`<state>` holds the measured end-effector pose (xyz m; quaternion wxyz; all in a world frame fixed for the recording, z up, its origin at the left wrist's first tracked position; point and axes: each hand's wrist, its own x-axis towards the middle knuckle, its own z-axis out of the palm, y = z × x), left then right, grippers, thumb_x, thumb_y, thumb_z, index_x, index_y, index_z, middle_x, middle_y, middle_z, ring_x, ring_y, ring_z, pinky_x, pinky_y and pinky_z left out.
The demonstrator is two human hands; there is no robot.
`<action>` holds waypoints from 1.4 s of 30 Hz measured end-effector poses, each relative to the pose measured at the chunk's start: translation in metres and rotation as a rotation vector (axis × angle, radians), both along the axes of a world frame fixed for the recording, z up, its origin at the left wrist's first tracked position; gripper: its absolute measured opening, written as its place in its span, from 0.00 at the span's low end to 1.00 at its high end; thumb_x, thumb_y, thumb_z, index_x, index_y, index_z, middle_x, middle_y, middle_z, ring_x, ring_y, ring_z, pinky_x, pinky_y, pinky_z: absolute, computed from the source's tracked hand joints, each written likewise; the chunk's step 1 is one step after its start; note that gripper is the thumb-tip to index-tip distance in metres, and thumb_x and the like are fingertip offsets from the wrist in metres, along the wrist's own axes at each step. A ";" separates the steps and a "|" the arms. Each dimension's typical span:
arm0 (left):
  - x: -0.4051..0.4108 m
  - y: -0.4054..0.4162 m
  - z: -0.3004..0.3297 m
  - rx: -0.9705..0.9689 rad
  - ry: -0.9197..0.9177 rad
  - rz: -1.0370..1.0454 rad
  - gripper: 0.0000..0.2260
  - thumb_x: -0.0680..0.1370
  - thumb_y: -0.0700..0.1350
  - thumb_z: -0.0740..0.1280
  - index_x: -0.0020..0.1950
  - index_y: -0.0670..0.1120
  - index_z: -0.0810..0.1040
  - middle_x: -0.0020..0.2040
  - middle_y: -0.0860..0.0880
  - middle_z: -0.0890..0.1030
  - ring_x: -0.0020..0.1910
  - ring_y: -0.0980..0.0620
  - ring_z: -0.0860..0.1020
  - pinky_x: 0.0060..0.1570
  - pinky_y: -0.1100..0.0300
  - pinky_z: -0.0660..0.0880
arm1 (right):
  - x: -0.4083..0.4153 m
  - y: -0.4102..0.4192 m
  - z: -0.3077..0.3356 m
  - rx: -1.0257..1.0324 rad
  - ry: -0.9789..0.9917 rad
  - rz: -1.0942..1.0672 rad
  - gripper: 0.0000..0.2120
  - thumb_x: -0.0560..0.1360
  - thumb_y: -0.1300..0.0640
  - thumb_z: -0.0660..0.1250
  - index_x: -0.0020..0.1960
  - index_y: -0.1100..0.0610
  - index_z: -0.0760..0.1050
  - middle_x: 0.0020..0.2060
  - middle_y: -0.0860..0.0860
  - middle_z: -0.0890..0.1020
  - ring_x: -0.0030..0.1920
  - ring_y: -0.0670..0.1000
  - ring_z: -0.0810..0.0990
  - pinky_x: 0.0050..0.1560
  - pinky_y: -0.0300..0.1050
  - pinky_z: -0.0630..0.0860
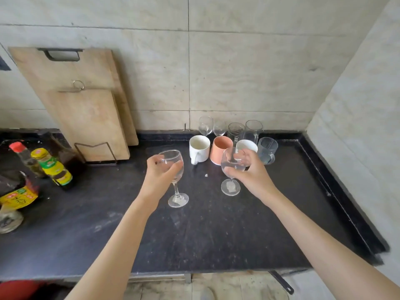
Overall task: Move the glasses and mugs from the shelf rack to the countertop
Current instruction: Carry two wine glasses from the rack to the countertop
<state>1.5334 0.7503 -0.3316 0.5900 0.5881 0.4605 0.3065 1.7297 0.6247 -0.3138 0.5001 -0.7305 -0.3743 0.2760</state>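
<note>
My left hand (pixel 161 172) grips the bowl of a clear wine glass (pixel 178 192), tilted, its foot at or just above the dark countertop (pixel 194 234). My right hand (pixel 249 172) holds the bowl of a second wine glass (pixel 230 187), upright, its foot near the counter. Behind them stand a white mug (pixel 199 148), an orange cup (pixel 220 148), another white mug (pixel 246 145) partly hidden by my right hand, a clear glass mug (pixel 267 149) and several stemmed glasses (pixel 229 128) against the wall. No shelf rack is in view.
Two wooden cutting boards (pixel 86 100) lean on the wall in a wire stand at the left. Sauce bottles (pixel 52 166) crowd the counter's left end. A tiled side wall (pixel 357 126) bounds the right, and the counter has a raised rim (pixel 337 185).
</note>
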 end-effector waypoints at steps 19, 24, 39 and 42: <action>0.097 0.082 -0.108 -0.009 0.264 -0.113 0.22 0.69 0.46 0.73 0.59 0.55 0.68 0.49 0.64 0.73 0.49 0.60 0.76 0.41 0.66 0.72 | 0.077 0.104 -0.118 -0.214 0.053 -0.023 0.31 0.67 0.57 0.73 0.67 0.49 0.66 0.65 0.45 0.72 0.58 0.47 0.74 0.48 0.32 0.69; 0.109 0.094 -0.118 0.009 0.273 -0.135 0.23 0.68 0.46 0.74 0.59 0.56 0.67 0.53 0.60 0.75 0.51 0.56 0.76 0.43 0.65 0.73 | 0.079 0.118 -0.126 -0.212 0.089 -0.020 0.30 0.68 0.59 0.73 0.64 0.43 0.64 0.63 0.43 0.72 0.57 0.46 0.73 0.44 0.27 0.70; 0.127 0.104 -0.123 0.101 0.297 -0.178 0.28 0.68 0.39 0.74 0.65 0.46 0.68 0.58 0.51 0.67 0.61 0.44 0.71 0.57 0.46 0.74 | 0.090 0.130 -0.147 -0.217 0.025 -0.048 0.28 0.67 0.57 0.74 0.62 0.45 0.66 0.55 0.39 0.72 0.56 0.42 0.71 0.51 0.28 0.66; 0.131 0.103 -0.126 0.105 0.315 -0.171 0.29 0.68 0.40 0.74 0.66 0.47 0.67 0.56 0.53 0.67 0.62 0.44 0.71 0.57 0.47 0.74 | 0.089 0.132 -0.149 -0.253 0.006 -0.038 0.29 0.68 0.56 0.73 0.65 0.49 0.66 0.60 0.43 0.72 0.58 0.42 0.70 0.58 0.37 0.69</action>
